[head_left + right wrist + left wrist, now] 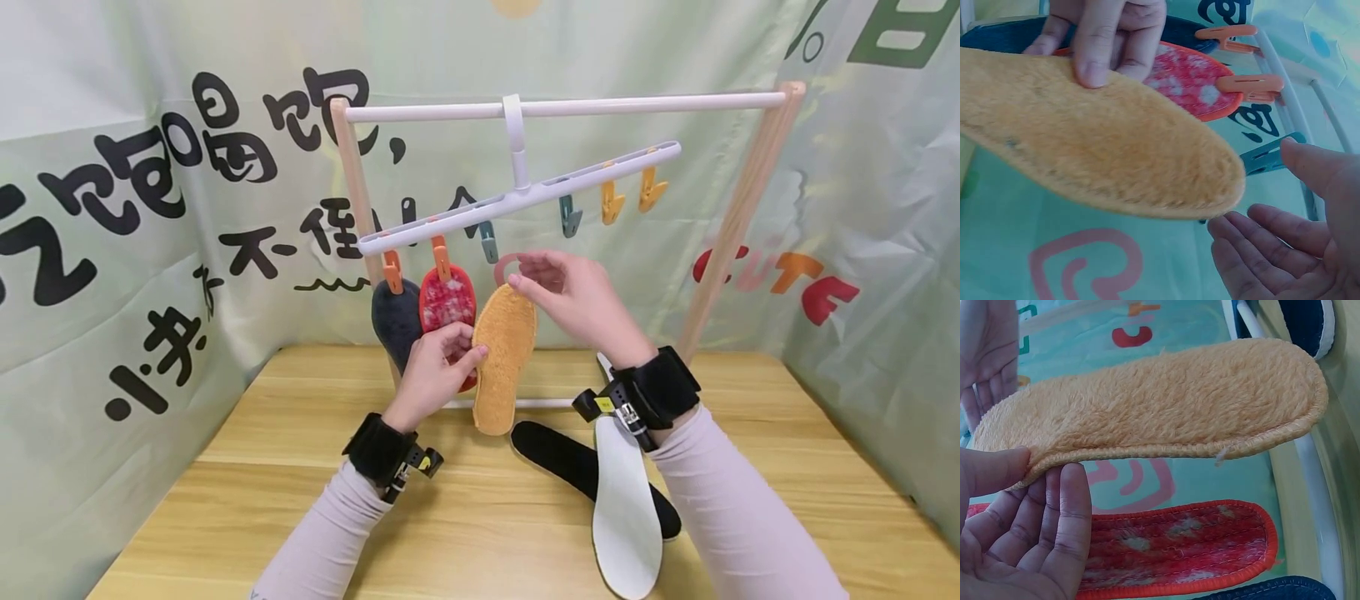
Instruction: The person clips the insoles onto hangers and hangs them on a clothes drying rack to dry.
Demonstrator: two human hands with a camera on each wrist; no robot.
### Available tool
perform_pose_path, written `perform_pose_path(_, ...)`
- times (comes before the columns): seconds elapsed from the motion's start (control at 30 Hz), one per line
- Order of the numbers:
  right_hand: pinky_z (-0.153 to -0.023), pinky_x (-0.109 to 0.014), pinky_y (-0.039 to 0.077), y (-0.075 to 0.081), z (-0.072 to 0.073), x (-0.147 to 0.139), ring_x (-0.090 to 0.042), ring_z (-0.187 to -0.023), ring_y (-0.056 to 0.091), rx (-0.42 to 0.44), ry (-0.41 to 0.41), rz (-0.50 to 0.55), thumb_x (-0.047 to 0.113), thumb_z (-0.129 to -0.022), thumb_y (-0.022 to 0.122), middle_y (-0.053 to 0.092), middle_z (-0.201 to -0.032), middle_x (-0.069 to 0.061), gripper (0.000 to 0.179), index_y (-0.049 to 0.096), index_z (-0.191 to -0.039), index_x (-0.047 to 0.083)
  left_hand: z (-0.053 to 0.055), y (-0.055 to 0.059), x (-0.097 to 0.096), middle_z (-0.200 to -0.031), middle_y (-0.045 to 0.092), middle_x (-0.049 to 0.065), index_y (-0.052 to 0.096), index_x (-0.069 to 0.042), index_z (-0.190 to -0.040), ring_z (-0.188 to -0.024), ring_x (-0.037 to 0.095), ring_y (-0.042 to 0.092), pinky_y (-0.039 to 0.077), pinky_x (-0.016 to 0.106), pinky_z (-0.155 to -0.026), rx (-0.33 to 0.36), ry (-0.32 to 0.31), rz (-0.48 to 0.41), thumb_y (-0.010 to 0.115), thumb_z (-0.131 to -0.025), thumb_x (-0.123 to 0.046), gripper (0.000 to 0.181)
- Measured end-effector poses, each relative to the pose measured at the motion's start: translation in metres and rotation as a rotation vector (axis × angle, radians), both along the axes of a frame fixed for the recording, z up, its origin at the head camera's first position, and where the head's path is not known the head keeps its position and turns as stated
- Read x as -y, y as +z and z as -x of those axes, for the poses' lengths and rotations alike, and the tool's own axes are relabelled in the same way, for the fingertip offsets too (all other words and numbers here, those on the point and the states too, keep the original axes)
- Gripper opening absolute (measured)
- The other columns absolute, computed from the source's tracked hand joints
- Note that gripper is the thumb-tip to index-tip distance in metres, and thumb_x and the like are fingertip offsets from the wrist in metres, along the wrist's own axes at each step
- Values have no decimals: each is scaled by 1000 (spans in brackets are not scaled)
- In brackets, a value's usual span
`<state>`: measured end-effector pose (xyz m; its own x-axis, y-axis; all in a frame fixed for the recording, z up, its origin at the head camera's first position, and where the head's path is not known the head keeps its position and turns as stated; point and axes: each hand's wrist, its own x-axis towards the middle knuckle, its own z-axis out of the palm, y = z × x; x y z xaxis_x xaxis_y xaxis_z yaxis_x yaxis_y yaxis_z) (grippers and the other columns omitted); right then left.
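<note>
A fuzzy yellow-orange insole hangs upright in my left hand, which pinches its left edge between thumb and fingers. My right hand is at the insole's top end; in the right wrist view its thumb and fingers are spread apart, beside a teal clip. That clip hangs from a tilted white hanger. To the left, a red patterned insole hangs from an orange clip, partly behind my left hand. A dark insole hangs from another orange clip.
The hanger hooks over the top bar of a wooden-sided rack. Another teal clip and two yellow clips hang on its higher right side. A white insole lies across a black insole on the wooden table.
</note>
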<state>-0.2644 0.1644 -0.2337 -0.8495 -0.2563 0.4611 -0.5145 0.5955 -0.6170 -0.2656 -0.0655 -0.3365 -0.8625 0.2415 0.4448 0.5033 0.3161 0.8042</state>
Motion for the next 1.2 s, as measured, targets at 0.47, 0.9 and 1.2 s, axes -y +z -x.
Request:
perform_pose_path(0.47,-112,-45,56,28,11,23,-29,-133,69,-25,59,41,39,-104,72,66,-151,-12,58,60,-152,7,0,4,2,-92,73,13,74,-5,-105,-80,33,74,59,22,-68,-22,25,-32,77,-100,-13,9)
perform_pose_path(0.9,-103,-45,61,35,16,32,-26,-113,79,-80,89,96,33,-105,73,78,-128,-12,44,70,-139,7,2,7,1,-92,74,13,74,-5,-105,-76,23,73,61,23,-69,-19,36,-49,77,-100,-13,10)
perform_pose_path(1.2,-93,-39,63,30,19,37,-22,-103,81,-116,62,118,32,-102,76,82,-116,-10,35,76,-129,10,1,4,3,-91,74,13,75,-5,-105,-77,27,74,60,23,-68,-23,54,-41,77,-100,-16,12)
